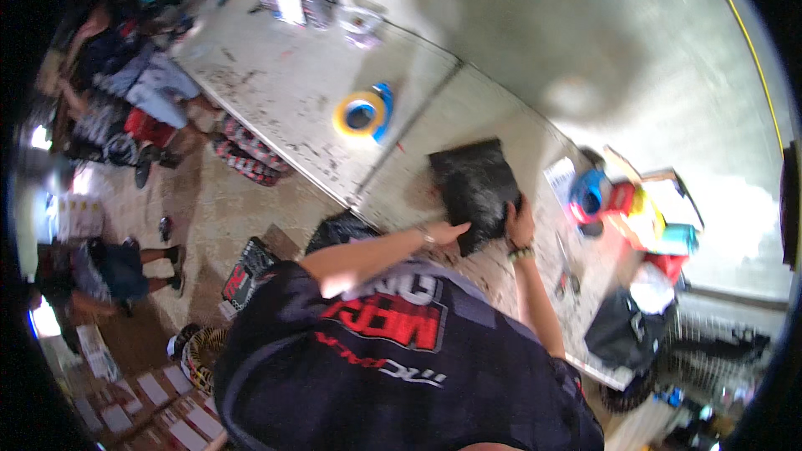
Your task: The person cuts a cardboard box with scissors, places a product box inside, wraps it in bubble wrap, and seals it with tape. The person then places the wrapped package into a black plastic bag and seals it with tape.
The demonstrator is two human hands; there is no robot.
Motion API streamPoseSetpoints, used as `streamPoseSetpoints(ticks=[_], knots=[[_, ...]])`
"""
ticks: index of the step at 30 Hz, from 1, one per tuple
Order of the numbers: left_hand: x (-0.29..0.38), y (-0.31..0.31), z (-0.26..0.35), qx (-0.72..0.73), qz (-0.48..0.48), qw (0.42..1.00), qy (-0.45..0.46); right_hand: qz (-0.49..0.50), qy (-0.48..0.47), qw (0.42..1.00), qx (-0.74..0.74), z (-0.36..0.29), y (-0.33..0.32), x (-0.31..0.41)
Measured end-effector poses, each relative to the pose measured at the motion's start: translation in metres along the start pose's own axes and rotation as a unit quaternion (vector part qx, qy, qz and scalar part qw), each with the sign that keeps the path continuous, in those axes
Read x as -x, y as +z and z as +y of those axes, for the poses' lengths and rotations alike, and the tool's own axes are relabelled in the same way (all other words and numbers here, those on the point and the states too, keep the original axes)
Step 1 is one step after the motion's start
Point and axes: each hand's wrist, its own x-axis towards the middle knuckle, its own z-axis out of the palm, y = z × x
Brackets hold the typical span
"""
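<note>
A flat, black, glossy plastic package (473, 188) lies at a slant just above the worktable in front of me or on it; the blur leaves this unclear. At its near left edge, my left hand (448, 235) grips the border with the thumb on top. My right hand (520, 222) holds the opposite, right edge near a corner, its fingers partly hidden along the side. To the left on the tabletop is a roll of yellowish adhesive tape (343, 119) leaning against a blue tape roll or dispenser (387, 109).
Scissors (567, 282) lie right of my right arm. Beyond them are a blue tape roll (589, 194), a labelled white sheet (559, 176), a teal roll (678, 239) and a black bag (630, 329). A clear plastic tub (361, 20) stands farther back. People (141, 81) are at the left.
</note>
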Motion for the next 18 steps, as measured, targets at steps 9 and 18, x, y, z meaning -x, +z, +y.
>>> streamPoseSetpoints(ticks=[9,18], knots=[[0.022,-0.054,0.098,-0.411,0.462,0.697,0.364,0.078,-0.031,0.98,0.178,-0.043,0.028,0.016],[-0.011,-0.08,0.099,-0.45,0.449,0.69,0.346,0.109,0.048,0.981,0.15,-0.036,0.032,0.037]])
